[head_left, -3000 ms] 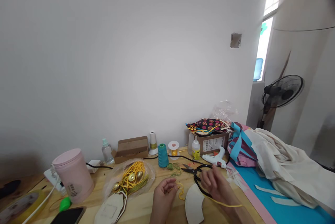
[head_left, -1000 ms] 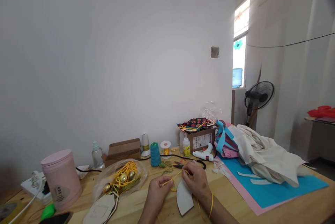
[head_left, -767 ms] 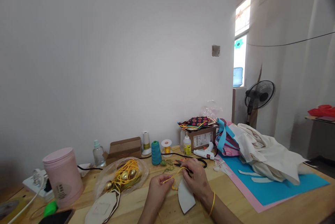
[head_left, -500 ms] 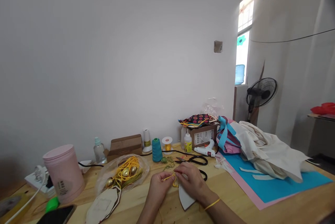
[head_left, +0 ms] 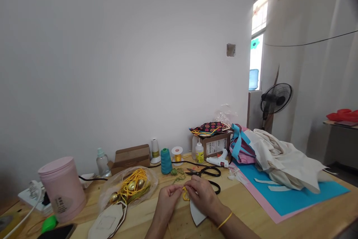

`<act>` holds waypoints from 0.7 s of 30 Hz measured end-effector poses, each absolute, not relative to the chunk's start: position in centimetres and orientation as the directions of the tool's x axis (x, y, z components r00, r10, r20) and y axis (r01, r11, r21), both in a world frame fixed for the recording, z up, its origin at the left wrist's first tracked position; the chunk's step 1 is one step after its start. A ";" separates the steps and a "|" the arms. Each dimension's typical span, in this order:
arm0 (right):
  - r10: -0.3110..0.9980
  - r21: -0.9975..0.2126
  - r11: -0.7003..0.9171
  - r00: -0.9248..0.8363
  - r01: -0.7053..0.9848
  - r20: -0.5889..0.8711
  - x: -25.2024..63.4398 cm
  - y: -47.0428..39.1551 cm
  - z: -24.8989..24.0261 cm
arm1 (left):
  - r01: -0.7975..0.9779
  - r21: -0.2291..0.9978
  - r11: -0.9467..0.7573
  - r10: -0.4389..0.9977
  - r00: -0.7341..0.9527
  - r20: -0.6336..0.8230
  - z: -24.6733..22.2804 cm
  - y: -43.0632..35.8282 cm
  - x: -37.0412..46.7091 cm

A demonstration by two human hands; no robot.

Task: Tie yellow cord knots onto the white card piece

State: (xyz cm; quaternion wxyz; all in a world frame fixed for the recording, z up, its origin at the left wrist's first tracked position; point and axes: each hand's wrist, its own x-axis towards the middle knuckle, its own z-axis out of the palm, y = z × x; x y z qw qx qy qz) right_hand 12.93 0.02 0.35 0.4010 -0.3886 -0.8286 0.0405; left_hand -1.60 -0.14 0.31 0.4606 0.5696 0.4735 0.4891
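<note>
Both hands meet low in the middle of the head view, above the wooden table. My left hand (head_left: 169, 201) pinches a thin yellow cord (head_left: 185, 194). Right beside it, my right hand (head_left: 201, 193) has its fingertips closed on the same cord, which forms a small loop between and below the fingers. A yellow band (head_left: 225, 220) circles the right wrist. Partly under the right hand lies a white pointed piece (head_left: 196, 213) with a dark edge. Black scissors (head_left: 208, 172) rest just behind the hands, and another black handle loop shows beside the right hand.
A plastic bag (head_left: 151, 179) with yellow cords and gold balls lies left, near a pink canister (head_left: 63, 190). Behind stand a teal thread cone (head_left: 166, 161), a glue bottle (head_left: 199, 152) and a glue gun (head_left: 219, 160). White cloth (head_left: 282, 157) covers part of blue sheets (head_left: 296, 204) at right.
The view has shifted slightly, so most things appear a little further left. The hands remain together on the yellow cord, and more of its loop shows between them.
</note>
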 end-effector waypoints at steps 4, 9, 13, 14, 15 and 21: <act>0.690 -0.398 0.678 -0.349 0.618 0.635 13.0 -0.1 0.1 | 0.128 0.982 -0.139 0.989 0.067 0.131 0.5 -0.1 -1.6; 0.702 -0.399 0.670 -0.359 0.626 0.615 13.1 -0.1 0.1 | 0.118 0.980 -0.162 0.986 0.070 0.154 0.4 0.0 -1.7; 0.711 -0.394 0.654 -0.346 0.646 0.612 13.0 0.0 0.2 | 0.120 0.981 -0.154 0.987 0.074 0.146 0.2 0.1 -1.8; 0.712 -0.399 0.651 -0.338 0.646 0.615 13.0 0.0 0.2 | 0.125 0.981 -0.150 0.987 0.074 0.142 0.1 0.1 -1.8; 0.713 -0.406 0.651 -0.332 0.642 0.617 13.0 0.0 0.2 | 0.130 0.980 -0.149 0.987 0.073 0.140 0.1 0.1 -1.8; 0.724 -0.488 0.657 -0.301 0.575 0.621 13.0 -0.3 0.6 | 0.109 0.981 -0.162 0.987 0.031 0.159 0.3 -0.4 -1.4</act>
